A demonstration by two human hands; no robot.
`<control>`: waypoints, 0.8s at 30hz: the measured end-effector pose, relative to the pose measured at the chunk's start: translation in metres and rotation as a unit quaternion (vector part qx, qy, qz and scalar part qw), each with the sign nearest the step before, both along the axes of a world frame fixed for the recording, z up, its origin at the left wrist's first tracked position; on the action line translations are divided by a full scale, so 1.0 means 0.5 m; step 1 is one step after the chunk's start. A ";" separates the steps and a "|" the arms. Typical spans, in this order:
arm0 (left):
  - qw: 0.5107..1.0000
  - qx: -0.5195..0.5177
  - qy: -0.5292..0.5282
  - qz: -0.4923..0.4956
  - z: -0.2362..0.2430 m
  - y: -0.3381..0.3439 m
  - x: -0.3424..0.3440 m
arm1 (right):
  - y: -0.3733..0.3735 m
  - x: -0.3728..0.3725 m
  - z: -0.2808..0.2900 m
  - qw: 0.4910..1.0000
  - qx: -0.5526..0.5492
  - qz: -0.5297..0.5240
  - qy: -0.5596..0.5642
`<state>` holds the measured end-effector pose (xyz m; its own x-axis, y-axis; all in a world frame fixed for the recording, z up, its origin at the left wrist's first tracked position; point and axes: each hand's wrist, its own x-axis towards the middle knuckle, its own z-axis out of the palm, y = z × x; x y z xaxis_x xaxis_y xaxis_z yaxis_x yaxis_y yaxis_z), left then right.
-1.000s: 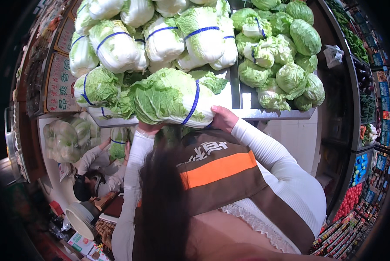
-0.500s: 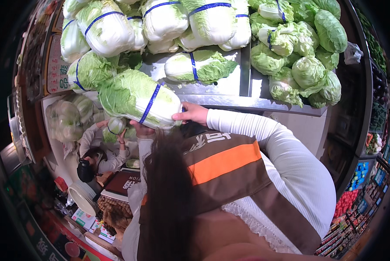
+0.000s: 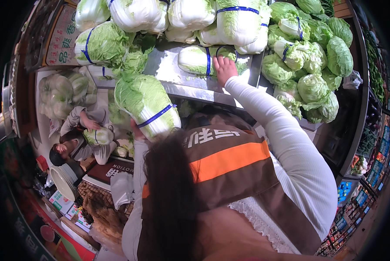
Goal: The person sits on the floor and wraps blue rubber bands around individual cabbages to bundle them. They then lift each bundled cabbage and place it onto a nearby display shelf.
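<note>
My left hand [image 3: 136,130] grips a banded napa cabbage [image 3: 147,104] from below, holding it near me, left of the steel shelf [image 3: 169,69]. My right hand [image 3: 224,69] lies open, fingers spread, on another banded cabbage [image 3: 199,60] lying on the shelf. Round lettuces [image 3: 308,56] are stacked to the right. A co-worker [image 3: 79,139] crouches lower left.

Single view: a head-worn fisheye camera looking steeply down over the wearer's hair and vest [image 3: 230,165] toward a metal shelf [image 3: 169,69] of cabbages directly ahead. The shelf is close, within arm's reach. Straight edges curve near the dark circular rim. The floor and a crouching person [image 3: 79,139] appear lower left.
</note>
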<state>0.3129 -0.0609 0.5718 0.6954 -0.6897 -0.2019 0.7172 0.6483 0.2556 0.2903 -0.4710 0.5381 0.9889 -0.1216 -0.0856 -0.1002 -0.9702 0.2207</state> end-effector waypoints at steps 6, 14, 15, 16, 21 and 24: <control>0.984 0.138 -0.012 -0.112 -0.019 0.011 0.100 | -0.069 0.023 0.006 0.992 0.120 0.038 -0.005; 0.910 0.194 -0.026 -0.366 0.028 -0.120 0.301 | -0.124 -0.184 0.233 0.773 0.525 -0.328 0.134; 0.899 0.185 -0.023 -0.396 0.033 -0.153 0.321 | -0.150 -0.231 0.261 0.691 0.598 -0.380 0.141; 0.873 0.220 -0.093 -0.424 0.035 -0.203 0.346 | -0.166 -0.283 0.287 0.678 0.610 -0.396 0.109; 0.598 0.274 -0.484 -0.577 0.013 -0.534 0.379 | -0.185 -0.489 0.409 0.680 0.587 -0.439 0.014; 0.383 0.276 -0.633 -0.613 -0.020 -0.720 0.298 | -0.189 -0.530 0.456 0.685 0.545 -0.481 -0.044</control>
<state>0.4621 -0.4209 0.5620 -0.3021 -0.7497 -0.5889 -0.5296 -0.3816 0.7575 0.0253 -0.5655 0.7663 0.5024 -0.6326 -0.5894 -0.7759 -0.0290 -0.6302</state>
